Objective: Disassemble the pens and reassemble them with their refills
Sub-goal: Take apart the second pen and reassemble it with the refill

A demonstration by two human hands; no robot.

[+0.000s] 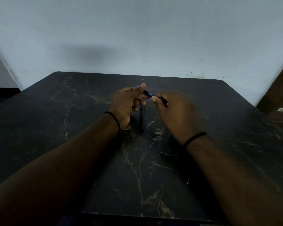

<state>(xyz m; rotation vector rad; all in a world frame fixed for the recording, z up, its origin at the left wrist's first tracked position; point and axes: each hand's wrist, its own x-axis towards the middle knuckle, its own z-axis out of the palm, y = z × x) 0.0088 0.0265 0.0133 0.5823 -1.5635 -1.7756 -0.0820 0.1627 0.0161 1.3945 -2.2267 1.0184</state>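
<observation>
Above the middle of the dark marble-patterned table [72, 128], my left hand [127, 105] is closed around a blue pen barrel [147, 93], whose blue end sticks out past my thumb toward the right. My right hand [175, 115] pinches a small dark pen part [163, 100] right at that barrel's tip; the two pieces almost touch. My fingers hide most of both pieces. A second dark pen [142, 119] lies on the table below my hands, pointing toward me.
A pale wall [137, 38] rises just behind the table's far edge. A brown wooden piece [279, 98] stands at the right edge of the view. Black bands circle both of my wrists.
</observation>
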